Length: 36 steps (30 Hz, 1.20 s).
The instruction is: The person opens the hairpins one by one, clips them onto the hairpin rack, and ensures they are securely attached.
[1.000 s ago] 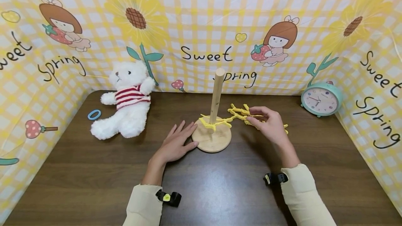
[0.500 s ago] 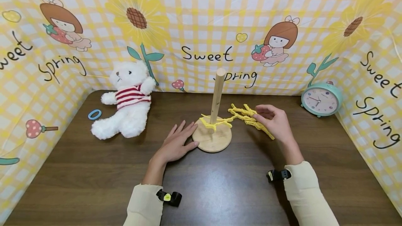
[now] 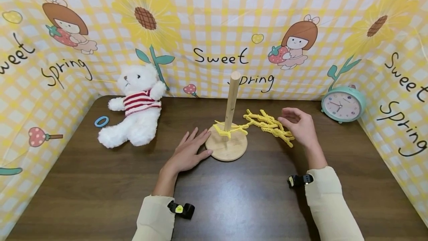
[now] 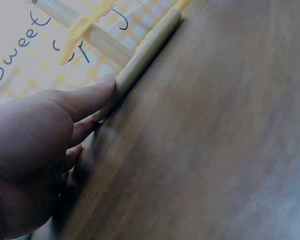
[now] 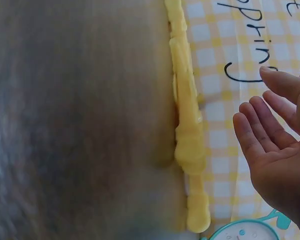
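Note:
A wooden post point(image 3: 231, 101) stands upright on a round wooden base point(image 3: 226, 150). Around its foot sits a yellow branch-shaped piece point(image 3: 222, 133). Further yellow branch-like pieces point(image 3: 268, 125) lie in a tangled heap to the right, and one tip reaches the base. With fingers straight, my left hand point(image 3: 188, 154) lies on the table, thumb and fingertips touching the base's left edge; the left wrist view shows the thumb against the base's rim point(image 4: 147, 55). My right hand point(image 3: 301, 126), fingers loosely bent and holding nothing, hovers beside the heap's right end.
A white plush bear point(image 3: 137, 107) in a striped shirt lies at the back left, with a blue ring point(image 3: 101, 121) beside it. At the back right stands a mint alarm clock point(image 3: 343, 104). Patterned cloth point(image 3: 214, 21) surrounds the brown table point(image 3: 234, 203) on three sides.
My right hand has let go of the yellow heap and moved right and slightly away. The heap's right end now lies lower on the table. My left hand has stayed at the base.

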Available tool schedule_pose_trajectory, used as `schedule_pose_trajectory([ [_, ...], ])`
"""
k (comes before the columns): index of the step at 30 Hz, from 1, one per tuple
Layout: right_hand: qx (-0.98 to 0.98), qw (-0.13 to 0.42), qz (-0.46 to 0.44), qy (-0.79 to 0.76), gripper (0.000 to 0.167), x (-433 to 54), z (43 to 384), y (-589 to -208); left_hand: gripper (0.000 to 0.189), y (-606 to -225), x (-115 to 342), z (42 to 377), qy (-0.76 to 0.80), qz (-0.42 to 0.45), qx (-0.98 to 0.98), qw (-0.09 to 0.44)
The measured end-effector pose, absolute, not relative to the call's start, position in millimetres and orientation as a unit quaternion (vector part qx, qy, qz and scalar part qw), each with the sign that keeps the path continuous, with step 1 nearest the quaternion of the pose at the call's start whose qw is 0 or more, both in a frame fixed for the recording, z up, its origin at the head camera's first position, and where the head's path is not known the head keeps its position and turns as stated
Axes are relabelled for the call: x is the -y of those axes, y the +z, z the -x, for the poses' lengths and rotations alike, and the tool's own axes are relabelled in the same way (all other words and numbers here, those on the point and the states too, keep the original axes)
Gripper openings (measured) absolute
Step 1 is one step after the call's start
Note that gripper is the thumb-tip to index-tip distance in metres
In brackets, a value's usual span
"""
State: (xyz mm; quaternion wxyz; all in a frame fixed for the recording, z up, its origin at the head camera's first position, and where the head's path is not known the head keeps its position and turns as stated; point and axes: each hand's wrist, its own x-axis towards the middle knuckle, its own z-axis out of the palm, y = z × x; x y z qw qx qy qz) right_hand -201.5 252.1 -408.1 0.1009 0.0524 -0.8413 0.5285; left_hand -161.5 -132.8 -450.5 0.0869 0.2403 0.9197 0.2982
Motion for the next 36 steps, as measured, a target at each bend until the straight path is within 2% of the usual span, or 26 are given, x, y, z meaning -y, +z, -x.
schedule_pose_trajectory([
  [5, 0.863, 0.089, -0.037, 0.496, 0.038, -257.8, 204.2, -411.3, 0.069, -451.0, 132.5, 162.3, 0.297, -0.239, -0.92, 0.089],
  [22, 0.922, -0.027, -0.002, 0.387, 0.047, -270.7, 215.4, -419.1, 0.07, -451.6, 132.0, 163.3, 0.295, -0.235, -0.922, 0.09],
  [31, 0.938, -0.048, 0.03, 0.342, 0.053, -269.4, 218.0, -418.7, 0.069, -451.8, 132.5, 162.9, 0.298, -0.234, -0.921, 0.094],
  [36, 0.946, -0.044, 0.029, 0.318, 0.046, -268.8, 218.3, -419.2, 0.069, -451.4, 132.6, 161.9, 0.298, -0.234, -0.921, 0.092],
])
